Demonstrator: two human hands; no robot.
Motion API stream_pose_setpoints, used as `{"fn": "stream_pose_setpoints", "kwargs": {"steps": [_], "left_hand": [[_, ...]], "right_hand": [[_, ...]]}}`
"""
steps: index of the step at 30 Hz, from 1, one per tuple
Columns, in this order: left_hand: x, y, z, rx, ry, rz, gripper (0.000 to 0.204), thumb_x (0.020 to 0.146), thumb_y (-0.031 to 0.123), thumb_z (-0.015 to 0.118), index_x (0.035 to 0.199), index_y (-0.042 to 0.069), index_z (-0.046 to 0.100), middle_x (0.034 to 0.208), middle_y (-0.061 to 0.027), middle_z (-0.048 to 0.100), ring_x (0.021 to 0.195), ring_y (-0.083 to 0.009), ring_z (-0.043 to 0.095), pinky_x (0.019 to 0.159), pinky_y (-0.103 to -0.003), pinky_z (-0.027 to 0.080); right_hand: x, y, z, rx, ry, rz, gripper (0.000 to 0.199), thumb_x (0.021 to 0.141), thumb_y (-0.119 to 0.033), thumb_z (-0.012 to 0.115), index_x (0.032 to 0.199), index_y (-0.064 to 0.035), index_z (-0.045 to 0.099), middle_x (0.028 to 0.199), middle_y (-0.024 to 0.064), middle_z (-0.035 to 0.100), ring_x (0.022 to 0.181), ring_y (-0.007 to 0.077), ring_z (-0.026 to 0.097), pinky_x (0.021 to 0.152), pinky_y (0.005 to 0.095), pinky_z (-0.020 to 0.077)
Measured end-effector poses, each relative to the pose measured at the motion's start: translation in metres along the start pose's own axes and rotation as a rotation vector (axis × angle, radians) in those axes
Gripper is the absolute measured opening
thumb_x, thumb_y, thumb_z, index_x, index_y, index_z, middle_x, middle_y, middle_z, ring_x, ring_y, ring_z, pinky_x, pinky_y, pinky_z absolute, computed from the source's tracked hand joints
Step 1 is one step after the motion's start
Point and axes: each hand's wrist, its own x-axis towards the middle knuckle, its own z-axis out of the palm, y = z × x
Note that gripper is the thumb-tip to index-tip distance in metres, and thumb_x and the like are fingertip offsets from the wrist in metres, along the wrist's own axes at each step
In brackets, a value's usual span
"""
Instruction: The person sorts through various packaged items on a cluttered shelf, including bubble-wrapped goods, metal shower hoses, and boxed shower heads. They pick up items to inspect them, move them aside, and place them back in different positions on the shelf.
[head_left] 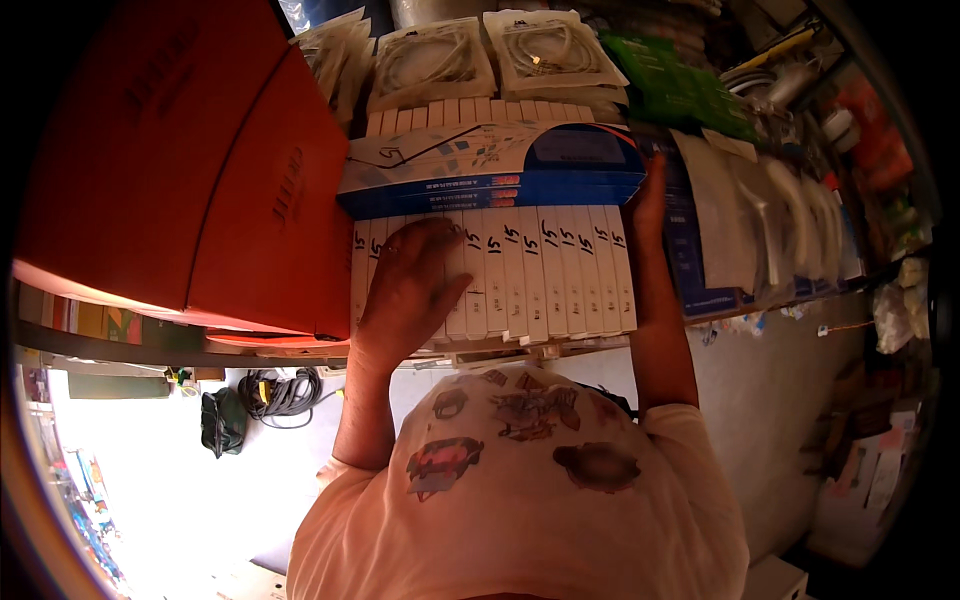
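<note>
A row of slim white boxes (520, 290) stands on edge in front of me, with handwritten marks on their narrow sides. My left hand (415, 280) lies on the left part of this row, thumb apart from the fingers and nothing seen in its grasp. Across the back of the row rests a short stack of long blue-and-white boxes (490, 165). My right hand (648, 195) is wrapped round the stack's right end; part of its fingers is hidden behind the boxes. More white boxes (470, 112) show behind the stack.
Big orange-red boxes (250, 200) form a wall at the left. Coiled cables in clear bags (430, 62) lie at the back, a green package (680, 85) to their right. Bagged white items (740, 220) lie on the right. Below, a black cable coil (283, 395) sits beside a dark pouch (223, 420).
</note>
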Motion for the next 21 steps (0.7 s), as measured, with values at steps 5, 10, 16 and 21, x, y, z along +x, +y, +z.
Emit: {"fn": "stream_pose_setpoints", "kwargs": {"steps": [5,10,16,21], "left_hand": [[0.000,0.001,-0.001,-0.035,0.049,-0.006,0.040,0.075,0.009,0.069,0.113,0.002,0.058,0.119,-0.0140,0.052,0.112,-0.0320,0.049,0.096,-0.039,0.040],[-0.002,0.001,-0.002,-0.066,0.056,0.001,0.040,0.076,0.010,0.069,0.114,0.001,0.058,0.119,-0.0145,0.052,0.113,-0.0319,0.048,0.097,-0.039,0.039],[-0.004,-0.001,0.000,-0.080,0.083,0.009,0.039,0.074,0.010,0.070,0.111,0.001,0.059,0.118,-0.0144,0.054,0.112,-0.0321,0.049,0.096,-0.039,0.040],[-0.003,0.000,-0.001,-0.098,0.094,0.004,0.039,0.074,0.009,0.070,0.110,0.001,0.059,0.117,-0.0146,0.054,0.111,-0.0327,0.050,0.095,-0.039,0.040]], "right_hand": [[0.005,-0.019,0.004,-0.065,0.085,-0.052,0.056,0.098,-0.043,0.036,0.131,0.0019,0.046,0.128,0.0166,0.052,0.119,0.0275,0.049,0.100,0.0386,0.0395],[-0.002,-0.071,0.022,-0.370,0.109,-0.264,0.048,0.094,-0.037,0.051,0.123,0.0016,0.055,0.121,0.0155,0.060,0.115,0.0249,0.055,0.100,0.0366,0.0389],[0.006,-0.121,0.089,-0.623,-0.307,-0.320,0.046,0.093,-0.037,0.053,0.123,-0.0030,0.057,0.119,0.0124,0.061,0.114,0.0216,0.056,0.099,0.0355,0.0405],[0.080,-0.090,0.124,-0.848,-0.594,-0.074,0.044,0.093,-0.038,0.055,0.120,-0.0046,0.059,0.116,0.0085,0.063,0.108,0.0180,0.060,0.092,0.0327,0.0470]]}}
